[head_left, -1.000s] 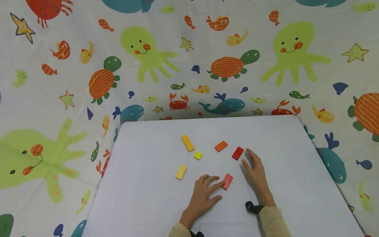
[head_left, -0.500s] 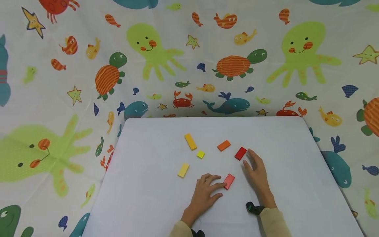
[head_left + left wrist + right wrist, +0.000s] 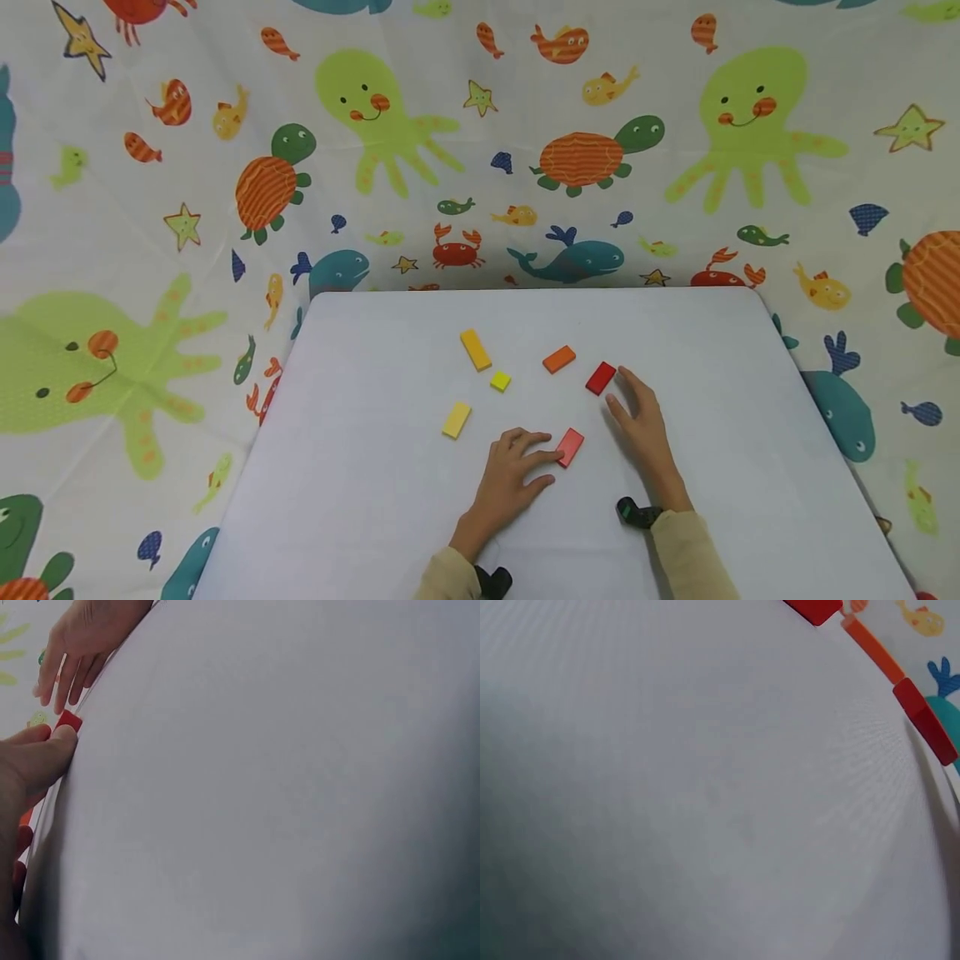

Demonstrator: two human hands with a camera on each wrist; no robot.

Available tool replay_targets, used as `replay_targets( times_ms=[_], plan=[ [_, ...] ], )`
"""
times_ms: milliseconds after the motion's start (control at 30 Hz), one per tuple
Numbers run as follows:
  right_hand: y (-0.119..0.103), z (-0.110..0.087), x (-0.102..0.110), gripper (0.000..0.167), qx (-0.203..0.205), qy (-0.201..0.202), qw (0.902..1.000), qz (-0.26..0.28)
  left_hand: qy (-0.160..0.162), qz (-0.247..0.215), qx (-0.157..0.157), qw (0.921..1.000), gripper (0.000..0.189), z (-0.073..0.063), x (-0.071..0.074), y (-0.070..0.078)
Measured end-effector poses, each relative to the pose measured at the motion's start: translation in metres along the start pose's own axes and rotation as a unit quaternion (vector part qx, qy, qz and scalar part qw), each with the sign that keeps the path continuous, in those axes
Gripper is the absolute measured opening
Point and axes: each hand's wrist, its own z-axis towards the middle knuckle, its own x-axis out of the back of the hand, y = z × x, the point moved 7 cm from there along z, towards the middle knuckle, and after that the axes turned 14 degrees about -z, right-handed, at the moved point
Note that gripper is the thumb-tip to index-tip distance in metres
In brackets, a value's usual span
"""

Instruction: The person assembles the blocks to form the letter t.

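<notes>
In the head view my left hand (image 3: 504, 475) rests low over the table, its index fingertip on the near left edge of a pinkish-red block (image 3: 572, 446). Its thumb is spread apart from the block. To the right, my right hand (image 3: 647, 429) has its index fingertip right at the right end of a dark red block (image 3: 600, 377), with the thumb held apart below. Fingers of both hands look relaxed. The right wrist view catches two red blocks and an orange block (image 3: 874, 649) between them, but no hand. The left hand (image 3: 34, 761) shows partly in the left wrist view.
Beyond the hands lie an orange block (image 3: 558, 359), an amber block (image 3: 476, 349), a small bright yellow block (image 3: 500, 381) and a pale yellow block (image 3: 456, 420). The white table (image 3: 360, 492) ends at a sea-animal cloth (image 3: 480, 67) behind it.
The whole head view shifts slightly as the camera moves. Hands and blocks keep their places relative to each other.
</notes>
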Motion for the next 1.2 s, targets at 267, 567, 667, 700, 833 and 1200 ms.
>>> replay_targets(
  times_ms=[267, 567, 667, 700, 833, 1200],
  plan=[
    [-0.002, 0.001, 0.002, 0.066, 0.027, 0.009, 0.9995, -0.013, 0.002, -0.011, 0.003, 0.9999, 0.039, 0.001, -0.002, 0.000],
    [-0.005, 0.000, 0.006, 0.061, 0.014, 0.010, 0.9998, -0.008, 0.026, -0.028, -0.009, 0.9992, 0.033, 0.003, 0.003, 0.003],
    [-0.007, -0.001, 0.008, 0.058, 0.011, 0.014, 0.9998, 0.010, 0.023, -0.027, -0.007, 0.9993, 0.034, 0.003, 0.003, 0.002],
    [-0.008, -0.001, 0.008, 0.057, 0.013, 0.015, 0.9997, 0.016, 0.019, -0.031, 0.000, 0.9993, 0.035, 0.003, 0.003, 0.002],
    [-0.012, -0.003, 0.006, 0.054, 0.017, 0.014, 0.9993, 0.030, 0.007, -0.070, 0.033, 0.9970, 0.041, 0.002, 0.006, -0.003],
    [-0.030, -0.008, 0.005, 0.042, 0.048, 0.038, 0.9970, 0.049, 0.170, -0.038, 0.129, 0.9763, 0.036, 0.033, 0.072, -0.023]
  ],
)
